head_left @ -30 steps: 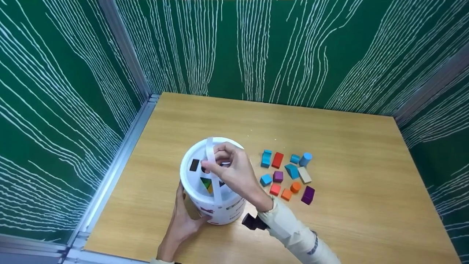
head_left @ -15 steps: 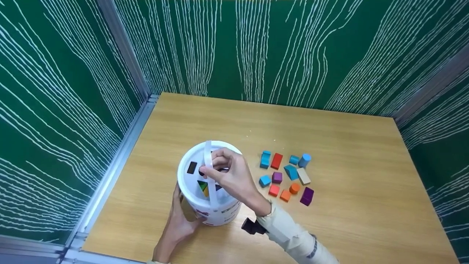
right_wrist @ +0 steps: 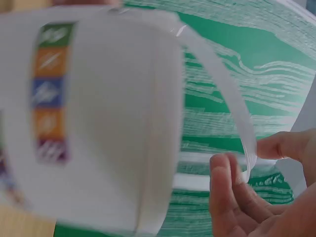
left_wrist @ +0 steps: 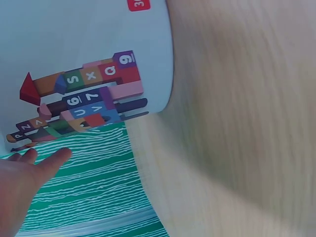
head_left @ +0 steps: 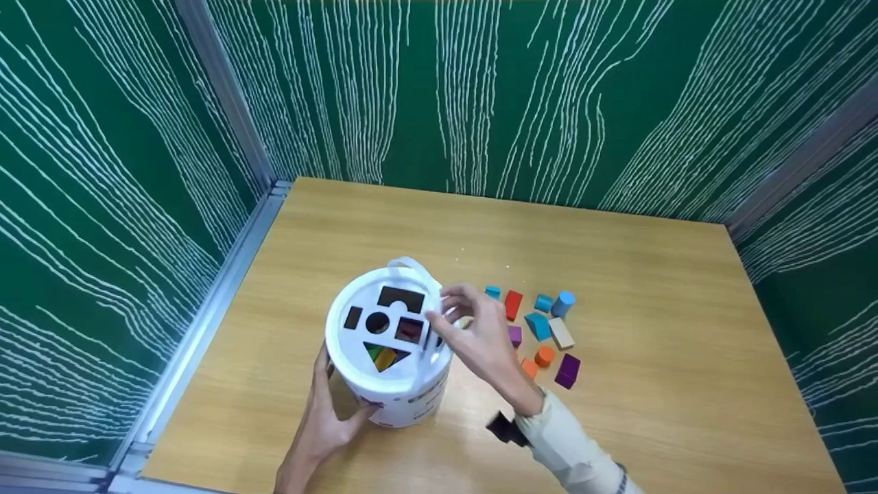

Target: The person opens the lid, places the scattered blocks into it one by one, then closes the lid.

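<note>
A white bucket [head_left: 405,410] with printed pictures of lettered blocks stands on the table. Its white lid [head_left: 352,339] has shaped holes, and coloured blocks show through the triangular one. My left hand [head_left: 322,418] touches the bucket's left side, thumb towards the front and fingers towards the back; in the left wrist view the visible fingers [left_wrist: 55,162] look straight. My right hand [head_left: 485,336] pinches the bucket's translucent strap handle [right_wrist: 231,96] between thumb and fingers, at the lid's right side. The handle leans to the right, off most of the holes.
Right of the bucket lie several loose blocks, among them a light blue cylinder [head_left: 563,304], a red block [head_left: 513,305], a beige block [head_left: 561,333] and a purple block [head_left: 567,371]. My right hand hides some of them. Green walls with white lines enclose the wooden table [head_left: 658,329].
My right hand has swung the handle rightwards from across the lid's middle to its right side, uncovering the holes. My left hand stays at the bucket's side.
</note>
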`<control>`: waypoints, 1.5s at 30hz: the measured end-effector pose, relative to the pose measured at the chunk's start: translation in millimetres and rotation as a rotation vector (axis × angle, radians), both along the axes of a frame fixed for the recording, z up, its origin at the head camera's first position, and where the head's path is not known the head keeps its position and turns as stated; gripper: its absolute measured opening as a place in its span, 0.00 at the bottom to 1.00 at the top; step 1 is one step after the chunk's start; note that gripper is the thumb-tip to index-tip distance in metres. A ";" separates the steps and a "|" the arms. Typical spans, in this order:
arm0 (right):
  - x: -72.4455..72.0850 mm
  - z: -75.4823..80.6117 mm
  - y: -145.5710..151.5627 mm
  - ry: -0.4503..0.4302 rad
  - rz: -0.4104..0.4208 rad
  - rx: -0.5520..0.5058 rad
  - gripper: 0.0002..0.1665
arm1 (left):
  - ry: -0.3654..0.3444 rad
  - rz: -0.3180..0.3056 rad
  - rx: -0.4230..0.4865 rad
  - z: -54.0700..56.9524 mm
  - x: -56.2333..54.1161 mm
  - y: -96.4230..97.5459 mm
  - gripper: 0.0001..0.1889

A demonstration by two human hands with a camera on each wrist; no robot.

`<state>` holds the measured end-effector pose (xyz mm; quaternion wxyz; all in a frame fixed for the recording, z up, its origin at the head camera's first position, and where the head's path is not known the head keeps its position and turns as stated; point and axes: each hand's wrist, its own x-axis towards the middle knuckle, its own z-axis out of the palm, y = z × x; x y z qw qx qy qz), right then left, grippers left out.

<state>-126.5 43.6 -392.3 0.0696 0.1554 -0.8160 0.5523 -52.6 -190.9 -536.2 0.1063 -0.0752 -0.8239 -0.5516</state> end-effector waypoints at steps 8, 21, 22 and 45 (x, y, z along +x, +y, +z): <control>-4.4 -45.4 28.1 0.191 -0.010 0.066 0.25 | 0.011 0.019 0.036 5.4 4.6 -1.9 0.56; 4.0 -108.0 42.0 0.039 0.067 0.252 0.21 | 0.121 0.075 0.158 2.0 -1.2 12.8 0.54; 4.0 -109.2 41.3 0.021 0.076 0.262 0.20 | 0.118 0.079 0.161 7.1 -0.5 14.0 0.54; -0.1 -87.0 45.0 0.286 0.319 0.134 0.31 | 0.152 0.028 0.174 -2.9 -11.8 8.9 0.58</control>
